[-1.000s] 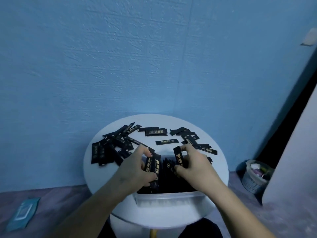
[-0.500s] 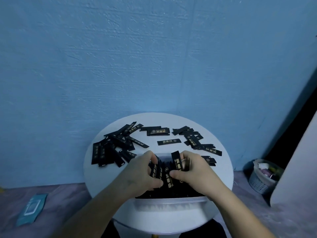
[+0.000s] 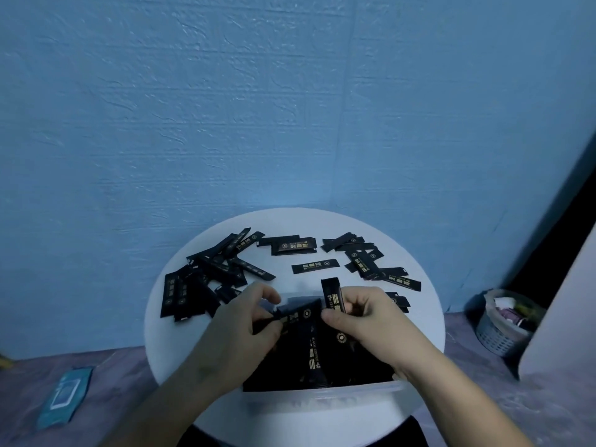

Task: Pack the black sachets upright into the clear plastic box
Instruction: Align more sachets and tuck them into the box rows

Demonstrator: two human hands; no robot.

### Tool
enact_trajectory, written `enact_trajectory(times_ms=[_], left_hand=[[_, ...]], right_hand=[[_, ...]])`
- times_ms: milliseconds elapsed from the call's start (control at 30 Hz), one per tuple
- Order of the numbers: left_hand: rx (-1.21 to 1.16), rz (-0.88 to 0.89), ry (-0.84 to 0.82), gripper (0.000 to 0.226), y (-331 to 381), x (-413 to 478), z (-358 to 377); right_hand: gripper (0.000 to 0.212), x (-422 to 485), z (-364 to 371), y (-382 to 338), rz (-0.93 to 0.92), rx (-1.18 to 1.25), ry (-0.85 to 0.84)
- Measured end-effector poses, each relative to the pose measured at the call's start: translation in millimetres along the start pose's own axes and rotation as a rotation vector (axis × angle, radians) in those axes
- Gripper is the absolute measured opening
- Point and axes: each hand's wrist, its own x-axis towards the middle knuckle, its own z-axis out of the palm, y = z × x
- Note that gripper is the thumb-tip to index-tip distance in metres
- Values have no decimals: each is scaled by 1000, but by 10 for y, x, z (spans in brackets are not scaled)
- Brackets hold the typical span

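Note:
The clear plastic box (image 3: 354, 392) stands at the near edge of the round white table (image 3: 429, 321), filled with black sachets (image 3: 311, 350) standing in rows. My left hand (image 3: 245, 321) pinches the tops of sachets at the box's left side. My right hand (image 3: 367, 314) holds one black sachet (image 3: 332, 293) upright above the box, its top sticking up past my fingers. Loose black sachets lie in a pile at the left (image 3: 206, 275) and scattered at the back and right (image 3: 364, 259) of the table.
A blue textured wall rises right behind the table. A small basket (image 3: 503, 321) with bits in it stands on the floor at the right. A teal packet (image 3: 63, 398) lies on the floor at the left. A pale panel (image 3: 564, 301) leans at the far right.
Both hands have come closer together over the box. My right hand has brought its sachet more upright, and my left hand has shifted its hold on the packed sachets.

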Motion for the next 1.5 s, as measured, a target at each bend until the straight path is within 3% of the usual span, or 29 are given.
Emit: enact_trajectory(times_ms=[100,200,433,633,800,1000,1167,1267,1500], left_hand=[[30,42,75,20,1,0,60],[17,55,154,21,-26,2,95],[-92,39,177,19,-70,15,136],[-124,-8,193,20,-128,-4,109],[-154,-26,189,19,-138,13,89],[-174,-44,184,17,-107,23,102],[-191,-56,186,16,-82,63,115],[-196,-62,185,16,-68,76,135],[-170,-58,186,16,-63,52,134]], right_hand=[[38,-12,-45,-30,46,-167,50],[47,-93,-27,-79,62,-324,86],[35,-132,-105,-155,63,-614,188],[16,-132,-108,-239,111,-791,-8],[30,-76,-57,-178,133,-835,48],[24,-67,-60,-94,89,-767,30],[10,-102,-154,-81,57,-419,4],[12,-112,-155,-90,49,-239,4],[23,-73,-146,-90,128,-296,-83]])
